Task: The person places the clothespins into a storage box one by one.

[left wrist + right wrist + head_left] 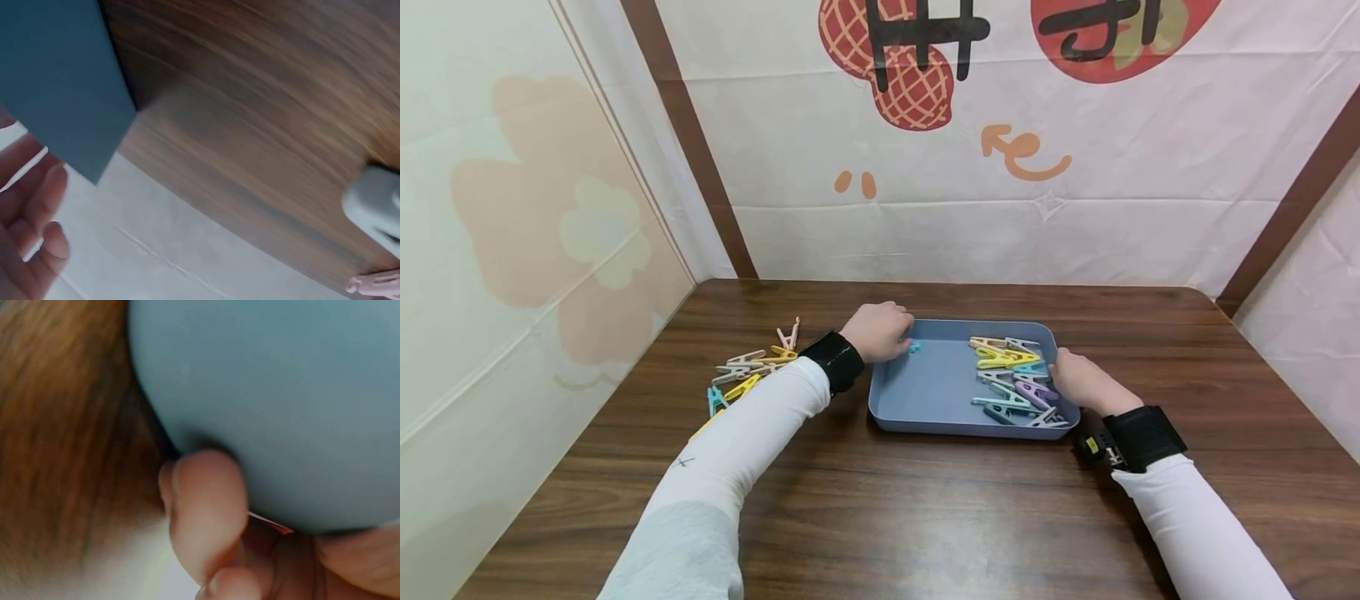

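Note:
A shallow blue-grey tray (928, 396) rests on the table. Over its far left corner reaches my left hand (876, 332), with a small light-blue clothespin (915, 347) showing at the fingertips, most of it hidden by them. In the left wrist view the fingers (53, 190) come up beside the tray's outer wall (69, 106). My right hand (1088, 382) grips the tray's right rim; its finger (209, 506) presses against the outer wall (269, 406). Yellow, purple, green and grey clothespins (1011, 358) lie along the tray's right side.
Left of the tray, a loose group of pink, grey, yellow and blue clothespins (748, 367) lies on the brown wooden table (910, 517), partly behind the left forearm. Printed cloth (925, 242) hangs behind the table and along its left side.

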Motion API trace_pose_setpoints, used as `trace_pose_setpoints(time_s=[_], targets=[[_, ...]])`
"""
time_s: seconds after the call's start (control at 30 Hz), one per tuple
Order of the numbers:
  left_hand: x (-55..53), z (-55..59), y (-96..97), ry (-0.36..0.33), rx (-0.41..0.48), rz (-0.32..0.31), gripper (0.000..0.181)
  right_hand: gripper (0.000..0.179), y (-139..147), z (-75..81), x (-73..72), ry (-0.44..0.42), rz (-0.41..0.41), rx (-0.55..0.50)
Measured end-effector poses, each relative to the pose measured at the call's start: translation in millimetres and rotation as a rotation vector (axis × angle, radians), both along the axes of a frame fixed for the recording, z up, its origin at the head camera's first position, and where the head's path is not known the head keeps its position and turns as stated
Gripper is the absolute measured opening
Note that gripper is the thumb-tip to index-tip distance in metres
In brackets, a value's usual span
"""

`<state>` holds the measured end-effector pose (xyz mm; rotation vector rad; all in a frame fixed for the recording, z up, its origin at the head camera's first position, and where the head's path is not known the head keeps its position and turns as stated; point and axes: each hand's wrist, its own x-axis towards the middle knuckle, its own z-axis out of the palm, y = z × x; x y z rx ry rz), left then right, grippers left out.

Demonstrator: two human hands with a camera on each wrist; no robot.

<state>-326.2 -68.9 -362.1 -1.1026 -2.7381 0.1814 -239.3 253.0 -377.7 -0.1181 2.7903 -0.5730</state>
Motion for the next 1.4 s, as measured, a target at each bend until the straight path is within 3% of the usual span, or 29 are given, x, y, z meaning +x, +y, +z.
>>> trace_pose_setpoints(time_s=[0.2,0.4,0.63,0.8,0.93,1.13,1.4], targets=[[-1.4,10.5,-20.7,0.066,0.122,0.021,0.018,0.044,-1,-0.8,-1.0,-0.012,-0.010,0.001],[-13.1,16.3,-49.3,0.069,0.211,0.115,0.016,0.043,-1,-1.6,-0.6,-0.002,-0.017,0.015],[-32.4,15.3,-91.0,0.022,0.240,0.361,0.022,0.043,1,-2.3,-1.5,0.004,-0.013,0.021],[-43.2,5.7,-122.5,-0.116,0.243,0.577,0.031,0.045,1,-1.2,-1.4,0.003,-0.016,0.018],[-43.2,-5.4,-141.1,-0.257,0.235,0.720,0.041,0.046,0,-1.1,-0.4,-0.003,-0.018,0.013],[-37.0,-14.4,-148.4,-0.336,0.239,0.829,0.055,0.043,-1,-3.5,-1.1,-0.004,-0.018,0.019],[-38.8,-12.2,-137.5,-0.278,0.214,0.896,0.042,0.041,-1,-4.1,-3.2,0.014,-0.016,0.021]])
